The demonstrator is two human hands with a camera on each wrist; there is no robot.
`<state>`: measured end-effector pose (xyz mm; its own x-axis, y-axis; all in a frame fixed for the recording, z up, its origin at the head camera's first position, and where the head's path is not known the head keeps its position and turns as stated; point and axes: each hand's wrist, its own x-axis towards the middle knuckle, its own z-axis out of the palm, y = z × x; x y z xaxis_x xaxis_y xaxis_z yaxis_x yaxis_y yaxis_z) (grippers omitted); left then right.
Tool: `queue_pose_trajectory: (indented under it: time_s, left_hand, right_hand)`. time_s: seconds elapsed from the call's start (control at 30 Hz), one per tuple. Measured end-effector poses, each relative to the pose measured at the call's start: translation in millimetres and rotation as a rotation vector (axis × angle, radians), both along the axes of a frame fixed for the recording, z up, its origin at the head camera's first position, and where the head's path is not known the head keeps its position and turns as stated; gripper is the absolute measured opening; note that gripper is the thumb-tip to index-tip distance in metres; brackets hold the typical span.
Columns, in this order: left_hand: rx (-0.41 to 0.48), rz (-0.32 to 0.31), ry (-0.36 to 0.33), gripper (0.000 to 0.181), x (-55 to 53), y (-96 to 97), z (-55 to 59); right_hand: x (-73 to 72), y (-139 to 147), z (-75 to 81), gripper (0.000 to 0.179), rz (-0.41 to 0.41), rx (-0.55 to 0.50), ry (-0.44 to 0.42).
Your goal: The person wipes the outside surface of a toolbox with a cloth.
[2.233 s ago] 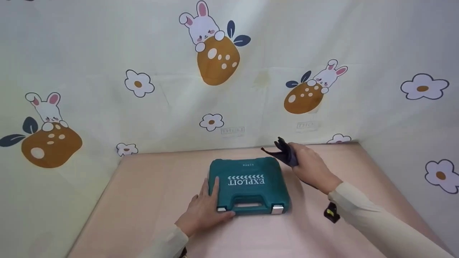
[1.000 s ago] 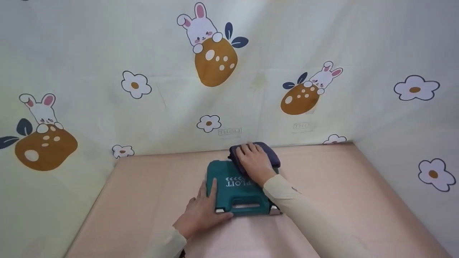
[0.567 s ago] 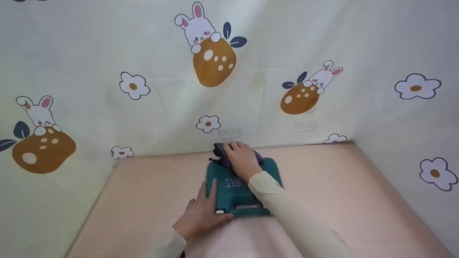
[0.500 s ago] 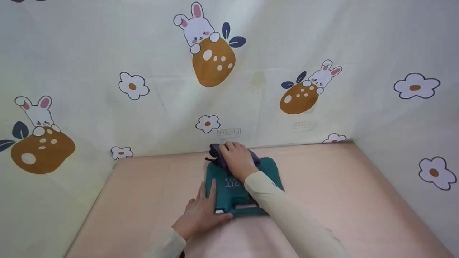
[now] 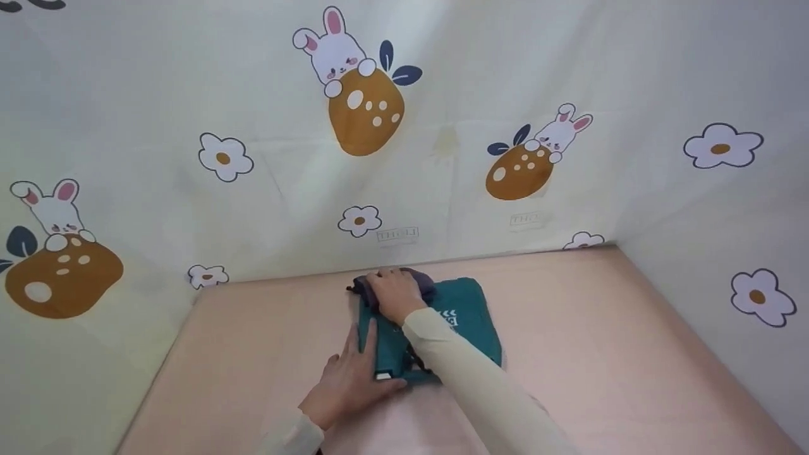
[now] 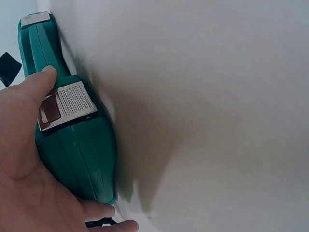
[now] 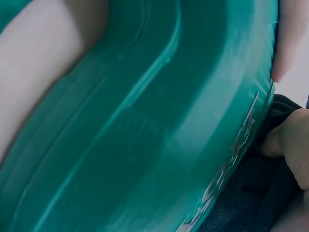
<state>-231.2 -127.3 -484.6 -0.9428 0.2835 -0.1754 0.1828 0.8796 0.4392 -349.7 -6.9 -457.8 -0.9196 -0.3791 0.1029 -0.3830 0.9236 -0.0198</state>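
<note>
A green hard plastic case [image 5: 471, 309] with white lettering and metal latches lies flat on the table. My left hand [image 5: 344, 382] rests against its near left corner. The fingers stretch along the left side and top, while the thumb lies on the front edge. In the left wrist view that thumb touches the case [image 6: 79, 157] beside a metal latch [image 6: 67, 106]. My right hand [image 5: 397, 296] grips a dark cloth [image 5: 423, 285] against the far left part of the lid. The right forearm hides much of the lettering and handle. Close up in the right wrist view, the cloth [image 7: 241, 198] is bunched against the case.
A pale pink tabletop [image 5: 569, 328] surrounds the case. Behind it and at both sides stands a light fabric wall [image 5: 442, 189] printed with rabbits and flowers. The case lies close to the back wall.
My right hand came in from the right of the case with the cloth and has swept leftward across the lid to its far left corner. My left hand has stayed at the near left corner.
</note>
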Motion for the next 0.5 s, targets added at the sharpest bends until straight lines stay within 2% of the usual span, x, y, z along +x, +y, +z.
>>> queue_pose_trajectory:
  time_s: [0.3,0.5]
  left_hand:
    - [0.005,0.011,-0.01,0.126,0.3,-1.4,-0.1]
    - [-0.02,-0.004,0.015,0.127,0.0,0.2,-0.1]
  right_hand:
    - [-3.5,-4.7,0.0,0.051,-0.003,0.002,-0.08]
    - [-6.1,-1.7,3.0,0.052,0.011,0.011,-0.113]
